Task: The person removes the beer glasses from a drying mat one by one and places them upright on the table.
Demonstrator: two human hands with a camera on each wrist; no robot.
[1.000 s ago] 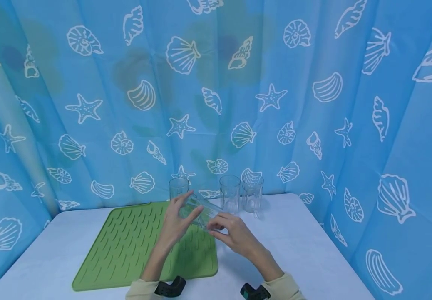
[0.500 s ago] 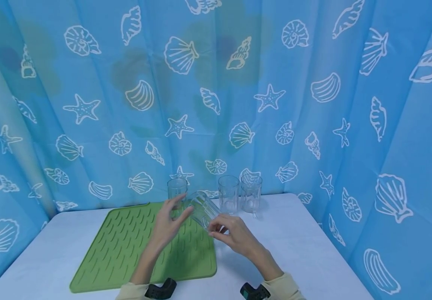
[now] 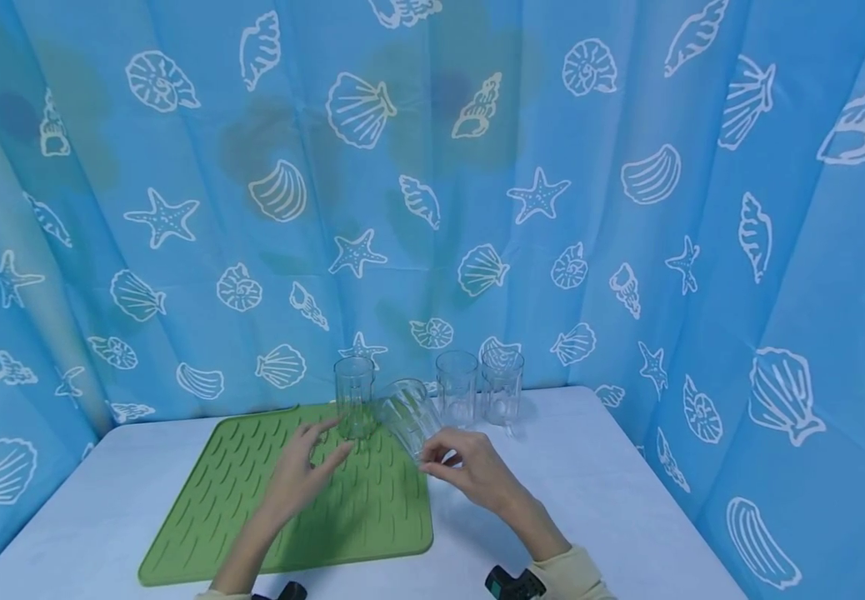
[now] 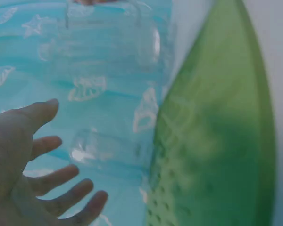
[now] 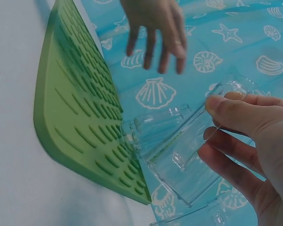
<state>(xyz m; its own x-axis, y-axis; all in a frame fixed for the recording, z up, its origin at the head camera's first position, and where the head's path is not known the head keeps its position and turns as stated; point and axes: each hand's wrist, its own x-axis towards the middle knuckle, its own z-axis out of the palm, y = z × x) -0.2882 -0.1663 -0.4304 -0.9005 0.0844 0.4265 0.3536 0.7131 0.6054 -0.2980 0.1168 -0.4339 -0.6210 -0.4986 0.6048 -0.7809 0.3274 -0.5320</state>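
Observation:
A clear drinking glass (image 3: 408, 417) hangs tilted above the right part of the green ridged mat (image 3: 252, 500), its wide mouth up and to the left. My right hand (image 3: 472, 468) grips it near its lower end; in the right wrist view, thumb and fingers pinch the glass (image 5: 179, 162). My left hand (image 3: 299, 473) is over the mat, fingers spread and holding nothing, apart from that glass. Another clear glass (image 3: 354, 387) stands upright at the mat's back edge, just beyond the left fingertips.
Two more clear glasses, one glass (image 3: 457, 387) beside the other glass (image 3: 503, 392), stand upright on the white table (image 3: 575, 492) at the back, right of the mat. A blue curtain (image 3: 417, 250) with white shell prints hangs behind and around the table.
My left hand has come off the held glass and drawn back down and left over the mat. The glass, still in my right hand, has tipped more upright.

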